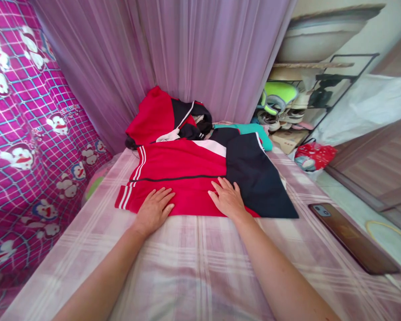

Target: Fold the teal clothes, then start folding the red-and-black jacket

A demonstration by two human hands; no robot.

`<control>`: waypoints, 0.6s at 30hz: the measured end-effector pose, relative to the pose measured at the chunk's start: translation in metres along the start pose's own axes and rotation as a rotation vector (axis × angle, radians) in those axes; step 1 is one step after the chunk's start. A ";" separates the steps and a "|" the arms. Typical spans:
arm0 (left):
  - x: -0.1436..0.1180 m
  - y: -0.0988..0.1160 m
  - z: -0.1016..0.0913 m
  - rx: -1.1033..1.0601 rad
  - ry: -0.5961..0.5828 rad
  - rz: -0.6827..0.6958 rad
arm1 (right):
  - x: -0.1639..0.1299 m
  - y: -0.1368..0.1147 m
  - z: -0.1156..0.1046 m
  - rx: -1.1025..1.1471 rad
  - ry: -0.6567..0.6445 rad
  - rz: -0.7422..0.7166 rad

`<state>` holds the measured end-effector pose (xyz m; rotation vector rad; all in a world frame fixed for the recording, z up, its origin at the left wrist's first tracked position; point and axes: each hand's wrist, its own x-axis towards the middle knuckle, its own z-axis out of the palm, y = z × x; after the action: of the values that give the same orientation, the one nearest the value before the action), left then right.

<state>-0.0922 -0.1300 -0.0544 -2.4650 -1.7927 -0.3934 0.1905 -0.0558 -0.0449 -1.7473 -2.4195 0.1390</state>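
A red and navy jacket (187, 167) with a white panel and white-striped ribbing lies spread out sideways on the plaid bedsheet (200, 263). A dark zip line runs along its red part, and its collar end points left or right, which I cannot tell. My left hand (155, 209) rests flat on the near red part, close to the striped ribbing. Farther right, my right hand (227, 198) lies with fingers spread on the red cloth, fingertips by the navy section. Neither hand grips the fabric.
Behind the jacket is a heap of red and navy clothes (157, 116) beside folded teal cloth (250, 130). A phone (352, 238) with a cable lies at the right edge. Purple curtains (200, 53) hang behind; a shoe rack (334, 84) stands at the right.
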 end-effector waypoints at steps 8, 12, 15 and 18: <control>-0.003 -0.005 0.001 -0.042 -0.038 -0.001 | 0.001 0.007 0.005 -0.005 0.088 -0.024; -0.003 -0.008 0.002 -0.063 -0.042 -0.003 | 0.006 0.029 0.007 0.074 0.179 -0.054; -0.003 -0.008 0.001 -0.070 -0.042 0.000 | 0.008 0.037 0.005 0.114 0.259 -0.032; -0.002 -0.008 0.000 -0.080 -0.039 0.008 | 0.006 0.020 -0.001 0.097 0.303 -0.071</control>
<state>-0.1002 -0.1293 -0.0559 -2.5500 -1.8154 -0.4279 0.2073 -0.0436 -0.0467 -1.5161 -2.2138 -0.0163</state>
